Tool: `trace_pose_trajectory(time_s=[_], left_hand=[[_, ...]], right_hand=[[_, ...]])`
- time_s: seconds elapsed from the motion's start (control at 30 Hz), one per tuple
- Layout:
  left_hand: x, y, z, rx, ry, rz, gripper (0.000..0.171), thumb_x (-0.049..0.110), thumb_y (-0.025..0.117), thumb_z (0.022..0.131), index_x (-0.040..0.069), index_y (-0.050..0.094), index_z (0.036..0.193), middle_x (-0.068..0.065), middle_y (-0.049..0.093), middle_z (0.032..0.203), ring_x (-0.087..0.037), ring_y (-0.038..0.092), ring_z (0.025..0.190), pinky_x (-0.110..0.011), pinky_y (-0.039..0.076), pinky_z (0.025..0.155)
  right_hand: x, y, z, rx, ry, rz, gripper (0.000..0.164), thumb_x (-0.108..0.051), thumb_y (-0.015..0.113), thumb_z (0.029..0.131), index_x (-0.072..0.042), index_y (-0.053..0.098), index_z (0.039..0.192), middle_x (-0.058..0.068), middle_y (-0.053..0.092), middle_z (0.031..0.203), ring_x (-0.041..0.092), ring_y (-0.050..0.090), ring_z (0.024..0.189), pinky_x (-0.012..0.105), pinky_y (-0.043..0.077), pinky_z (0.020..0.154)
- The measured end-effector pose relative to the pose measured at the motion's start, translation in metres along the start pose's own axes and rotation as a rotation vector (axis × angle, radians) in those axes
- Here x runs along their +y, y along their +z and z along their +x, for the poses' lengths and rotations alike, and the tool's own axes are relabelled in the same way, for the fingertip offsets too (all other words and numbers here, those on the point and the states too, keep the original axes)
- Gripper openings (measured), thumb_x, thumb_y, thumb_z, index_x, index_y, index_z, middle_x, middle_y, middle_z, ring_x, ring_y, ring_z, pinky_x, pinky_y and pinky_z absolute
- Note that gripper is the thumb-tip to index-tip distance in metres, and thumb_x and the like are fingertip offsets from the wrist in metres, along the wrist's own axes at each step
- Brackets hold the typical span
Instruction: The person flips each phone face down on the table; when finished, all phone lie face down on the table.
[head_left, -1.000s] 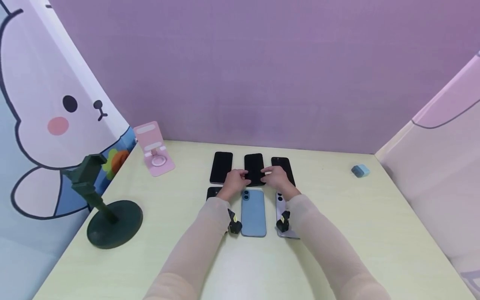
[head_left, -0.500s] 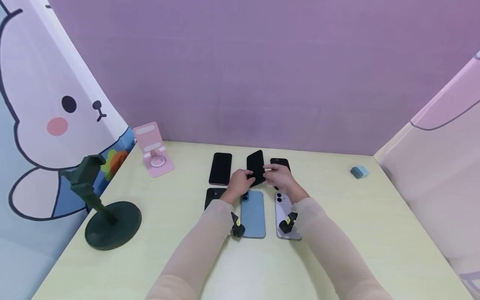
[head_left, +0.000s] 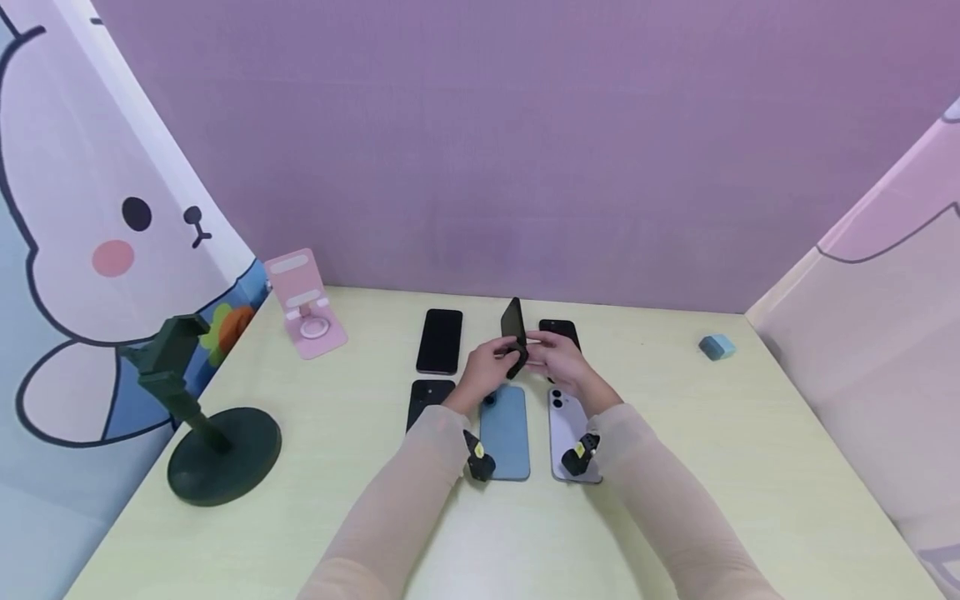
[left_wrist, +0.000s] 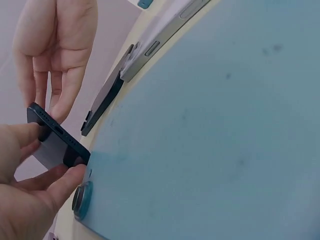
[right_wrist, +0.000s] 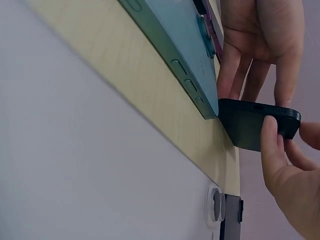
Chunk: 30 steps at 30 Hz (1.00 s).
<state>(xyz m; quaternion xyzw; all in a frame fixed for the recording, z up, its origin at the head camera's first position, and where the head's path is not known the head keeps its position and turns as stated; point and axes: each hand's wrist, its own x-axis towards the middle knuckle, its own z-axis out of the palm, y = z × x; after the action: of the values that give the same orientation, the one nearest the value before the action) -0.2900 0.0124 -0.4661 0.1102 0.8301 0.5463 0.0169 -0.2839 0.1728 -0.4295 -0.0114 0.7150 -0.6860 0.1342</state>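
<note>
Between my two hands a black smartphone [head_left: 513, 321] stands turned up on its long side, at the middle of the back row of phones. My left hand [head_left: 486, 372] grips its near end with thumb and fingers. My right hand [head_left: 561, 363] holds it from the right side. In the left wrist view the phone's bottom edge [left_wrist: 60, 131] with its charging port faces the camera. The right wrist view shows fingers of both hands on the black phone [right_wrist: 245, 125]. Just in front lie a light blue phone [head_left: 506, 433] and a lavender phone [head_left: 567, 421], both back up.
A black phone [head_left: 439, 342] lies at the back left, another black phone [head_left: 561, 330] at the back right, partly covered. A third black phone [head_left: 427, 398] is half under my left arm. Further out are a pink stand [head_left: 307, 308], a dark green stand [head_left: 225, 454] and a blue block [head_left: 717, 347].
The middle back phone lay flat a second ago. It has been lifted and turned up onto its side, with both hands now on it. The surrounding phones stayed in place.
</note>
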Motion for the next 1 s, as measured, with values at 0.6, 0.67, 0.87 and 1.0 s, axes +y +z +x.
trace_pose_trajectory(time_s=[0.6,0.67,0.87,1.0], left_hand=[[0.0008,0.0011,-0.0024,-0.025,-0.105,-0.185,0.042,0.022,0.057,0.101,0.016,0.053,0.142,-0.013,0.057,0.132,-0.026,0.06,0.113,-0.032,0.054,0.08],[0.0014,0.0003,-0.0021,-0.021,-0.104,-0.199,0.041,0.02,0.057,0.1,0.015,0.054,0.141,-0.013,0.058,0.131,-0.025,0.061,0.111,-0.032,0.054,0.079],[0.0042,-0.0045,0.0002,0.035,-0.096,-0.203,0.035,0.016,0.057,0.1,0.011,0.06,0.135,-0.011,0.064,0.122,-0.02,0.068,0.093,-0.028,0.055,0.073],[0.0068,-0.0072,0.0021,0.051,-0.077,-0.229,0.033,0.016,0.058,0.1,0.008,0.061,0.132,-0.013,0.066,0.116,-0.02,0.069,0.088,-0.027,0.056,0.072]], right_hand=[[0.0003,0.0024,0.0002,0.003,-0.052,-0.062,0.042,0.004,0.05,0.099,0.007,0.044,0.14,0.026,0.054,0.122,0.031,0.059,0.108,0.041,0.049,0.093],[-0.0001,0.0029,-0.0002,0.002,-0.053,-0.058,0.042,0.004,0.05,0.099,0.007,0.044,0.14,0.027,0.054,0.123,0.032,0.059,0.109,0.042,0.049,0.093],[0.0016,0.0081,0.001,0.004,-0.062,-0.089,0.043,0.002,0.053,0.098,0.007,0.044,0.14,0.03,0.054,0.125,0.034,0.061,0.106,0.043,0.049,0.092],[0.0052,0.0098,0.0028,0.018,-0.049,-0.184,0.043,-0.001,0.053,0.098,0.006,0.045,0.14,0.027,0.055,0.125,0.032,0.06,0.106,0.041,0.05,0.091]])
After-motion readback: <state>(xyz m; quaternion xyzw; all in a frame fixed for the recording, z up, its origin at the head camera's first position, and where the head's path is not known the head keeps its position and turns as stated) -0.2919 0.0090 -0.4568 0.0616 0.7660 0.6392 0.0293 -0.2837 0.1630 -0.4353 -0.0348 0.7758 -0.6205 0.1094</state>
